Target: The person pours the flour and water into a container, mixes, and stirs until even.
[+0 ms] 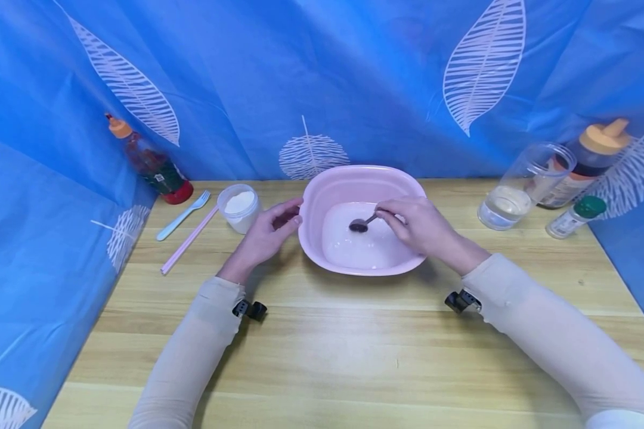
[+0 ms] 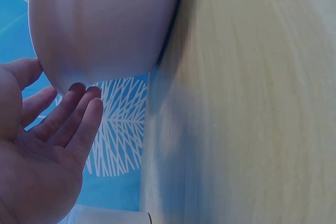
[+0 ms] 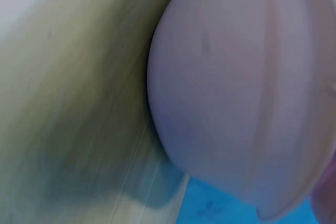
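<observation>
A pink plastic basin (image 1: pixel 361 271) stands on the wooden table, with bright glints over its pale bottom. Over its inside, my right hand (image 1: pixel 421 223) pinches the handle of a small dark spoon (image 1: pixel 358 226), bowl low in the basin. The right wrist view is mostly filled by the basin's outer wall (image 3: pixel 226 77); only a bit of the hand shows at the right edge. My left hand (image 1: pixel 268 235) is at the basin's left rim, and in the left wrist view its loosely stretched fingers (image 2: pixel 68 106) touch the rim.
Left of the basin are a tub of white powder (image 1: pixel 240 207), a pink straw (image 1: pixel 189 240), a light blue fork (image 1: pixel 184 215) and a red sauce bottle (image 1: pixel 155 161). On the right stand a clear cup (image 1: pixel 507 202) with liquid, a dark sauce bottle (image 1: pixel 585 158) and a green-capped jar (image 1: pixel 576 217).
</observation>
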`<state>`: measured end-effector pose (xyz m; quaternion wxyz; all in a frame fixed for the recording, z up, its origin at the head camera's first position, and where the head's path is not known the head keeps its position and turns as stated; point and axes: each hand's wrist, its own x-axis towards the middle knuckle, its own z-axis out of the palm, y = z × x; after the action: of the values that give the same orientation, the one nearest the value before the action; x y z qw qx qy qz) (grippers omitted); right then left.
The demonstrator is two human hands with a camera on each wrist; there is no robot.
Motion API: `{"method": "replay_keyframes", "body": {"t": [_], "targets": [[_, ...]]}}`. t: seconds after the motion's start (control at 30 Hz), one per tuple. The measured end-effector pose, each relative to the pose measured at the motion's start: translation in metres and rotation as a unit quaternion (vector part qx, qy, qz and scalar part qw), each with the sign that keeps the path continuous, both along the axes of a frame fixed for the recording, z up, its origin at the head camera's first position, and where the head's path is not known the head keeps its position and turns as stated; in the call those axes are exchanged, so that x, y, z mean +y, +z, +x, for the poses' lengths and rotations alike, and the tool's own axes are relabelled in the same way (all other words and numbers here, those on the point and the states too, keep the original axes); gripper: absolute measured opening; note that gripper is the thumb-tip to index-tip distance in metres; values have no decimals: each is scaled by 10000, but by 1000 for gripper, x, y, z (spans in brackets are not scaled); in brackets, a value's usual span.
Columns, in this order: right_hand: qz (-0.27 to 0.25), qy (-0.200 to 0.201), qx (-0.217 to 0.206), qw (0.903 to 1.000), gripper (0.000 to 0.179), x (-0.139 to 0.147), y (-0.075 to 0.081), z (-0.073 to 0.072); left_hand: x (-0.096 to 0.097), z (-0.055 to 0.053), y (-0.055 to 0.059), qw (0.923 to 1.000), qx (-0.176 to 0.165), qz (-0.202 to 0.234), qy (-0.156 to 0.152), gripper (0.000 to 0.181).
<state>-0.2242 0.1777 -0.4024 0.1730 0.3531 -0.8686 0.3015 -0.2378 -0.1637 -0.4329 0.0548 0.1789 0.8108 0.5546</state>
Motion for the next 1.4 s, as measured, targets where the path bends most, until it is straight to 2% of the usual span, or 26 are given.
{"method": "replay_keyframes", "body": {"t": [0.13,0.27,0.5,0.63,0.83,1.0,1.1,1.27,1.4], "targets": [[-69,-242,124,9996,15,7,-2,-5,1,-1,-1,10000,-6,-3,9,49],[-163,-90,-3,9998,18,9,-1,-2,0,-1,-1,10000,4,-10,1,50],[-244,458,-618,9967,17,-2,-1,10,0,0,-1,10000,32,-5,-8,49],[-264,499,-1014,9932,16,-11,0,11,0,1,0,10000,73,-38,-16,49],[-112,-298,-1401,9896,19,-12,6,3,-1,1,0,9999,101,-37,-22,50],[173,-1095,-1433,9835,22,0,10,-4,0,0,-1,10000,73,-48,-16,49],[527,-1389,-1385,9792,23,10,14,-5,0,-1,-2,10000,55,-61,-2,49],[1078,-1377,-1220,9770,20,21,19,-5,-1,-1,-2,10000,21,-83,21,49],[1123,-1092,-1203,9803,17,20,16,-2,-1,-1,-2,9999,13,-116,28,49]]}}
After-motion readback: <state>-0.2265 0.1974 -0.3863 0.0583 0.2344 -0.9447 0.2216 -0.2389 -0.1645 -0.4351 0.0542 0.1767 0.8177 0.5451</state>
